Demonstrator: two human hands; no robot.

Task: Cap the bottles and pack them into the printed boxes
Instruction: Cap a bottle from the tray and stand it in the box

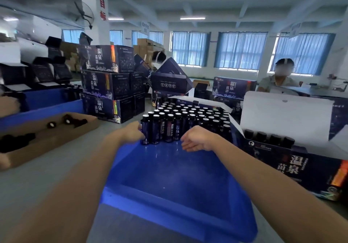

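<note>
- Dark end bottle (145, 132) is getting the touch of the fingers (139, 128) of the left hand (131, 133); they are lying against its left side, but I cannot tell if they are closing round it.
- Fingers of the right hand (197, 139) are hanging loose and a little spread, with the palm turning toward the left hand, and they are holding nothing.
- Between the two hands the front row of the bottles (169, 127) is standing upright; the right fingertips are staying just beside its right end, and I cannot tell if they are touching it.
- Behind this row many more bottles with pale shiny tops are standing close together.
- Under the hands and the bottles the blue tray (169, 178) is lying; its near part is showing bare floor.
- To the right of the right hand the printed box (301, 167) is sitting open, with its white flap up and a row of bottles inside.
- To the left of the left hand the cardboard box (47, 143) is holding black caps (17, 142).
- Beyond the left fingers the stacked boxes (105, 84) are standing closed.
- Far beyond the right hand a person (280, 80) is sitting.
</note>
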